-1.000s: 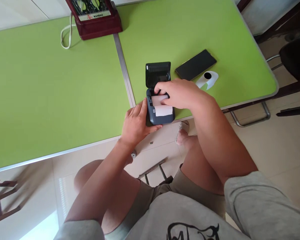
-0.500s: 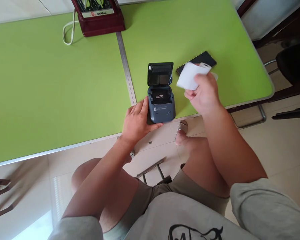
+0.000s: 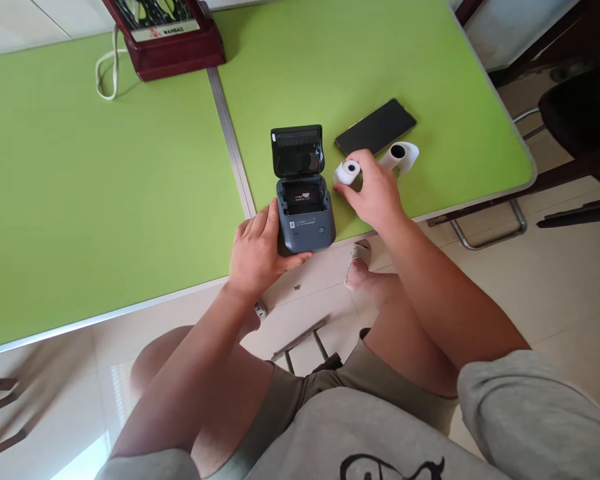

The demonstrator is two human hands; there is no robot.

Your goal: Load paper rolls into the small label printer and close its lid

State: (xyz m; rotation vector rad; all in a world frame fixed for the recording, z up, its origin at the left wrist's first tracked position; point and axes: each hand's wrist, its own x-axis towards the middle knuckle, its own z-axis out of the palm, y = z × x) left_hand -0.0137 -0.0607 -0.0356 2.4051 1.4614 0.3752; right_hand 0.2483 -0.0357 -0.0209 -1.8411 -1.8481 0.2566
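A dark blue-grey label printer (image 3: 307, 230) stands near the table's front edge with its black lid (image 3: 298, 152) tipped back and its inside showing. My left hand (image 3: 257, 253) is held against it, fingers along the left side and thumb across the front. Just right of the printer, my right hand (image 3: 375, 190) grips a small white paper roll (image 3: 349, 172) between thumb and fingers, its cored end facing up. Behind that hand lies a second white paper roll (image 3: 409, 159) with a dark open core and a loose flap, partly covered by the fingers.
A black phone (image 3: 376, 125) lies behind the rolls on the green table (image 3: 130, 193). At the back stands a dark red framed stand (image 3: 180, 57) with a white cord (image 3: 114, 70). A metal strip (image 3: 230, 133) crosses the table. A dark chair (image 3: 575, 120) is at the right.
The paper in my right hand has turned and come closer to the printer, its roll end now showing. The second roll and the whole phone have come into view. My left hand stays on the printer.
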